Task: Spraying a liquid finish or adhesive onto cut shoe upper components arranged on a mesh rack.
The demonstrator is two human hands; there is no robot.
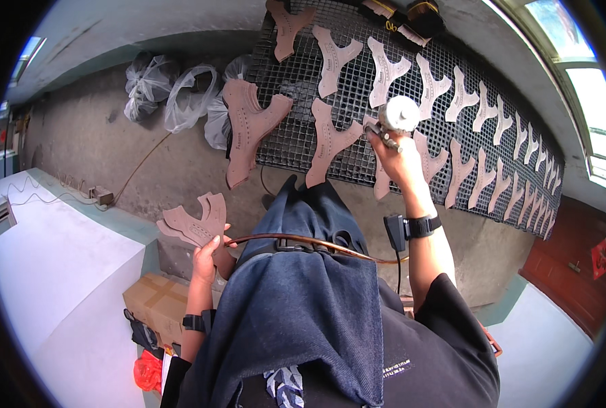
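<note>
My right hand [399, 163] is closed round a spray gun [399, 114] with a round whitish cup on top. The gun hangs over the near row of flat, brown-pink Y-shaped cut pieces [329, 141] laid on a black mesh rack [296, 75], and it partly hides one of them. To the left of my lap, my left hand [211, 262] grips a few more cut pieces [201, 221], fanned out. A brown hose [303, 238] crosses my denim apron [296, 299] and passes by my left hand. A thick stack of the same pieces [248, 136] sits at the rack's left end.
Knotted plastic bags [194, 98] stand on the concrete floor left of the rack. A cardboard box [156, 306] and a red bag [148, 370] are at lower left. Dark items with yellow bands [422, 10] lie at the rack's far edge. A brown door [575, 251] is at right.
</note>
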